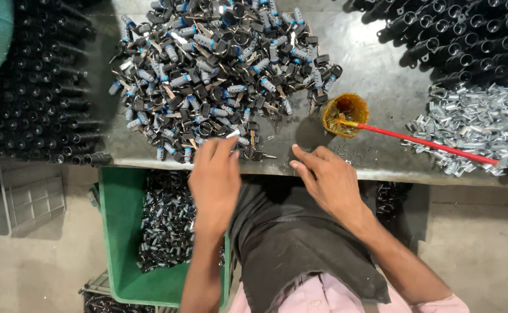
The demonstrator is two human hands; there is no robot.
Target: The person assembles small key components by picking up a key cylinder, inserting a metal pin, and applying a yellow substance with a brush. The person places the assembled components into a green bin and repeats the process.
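Grey metal bench [375, 75] from where I'm watching, with a big heap of black keys and blue-banded cylinders [219, 69] spread over it. My left hand [214, 179] is at the near edge of that heap, fingers bunched over a key; can't tell if it's actually gripping. My right hand [326, 179] lies flat and open on the bench edge, just below the orange grease cup [345, 114] with a red brush [428, 143]. Green bin [117, 232] of parts sits underneath.

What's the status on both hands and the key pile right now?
Left hand fingers open, reaching pile of keys. Right hand open, flat on table. Grease cup with red brush alongside, clear.
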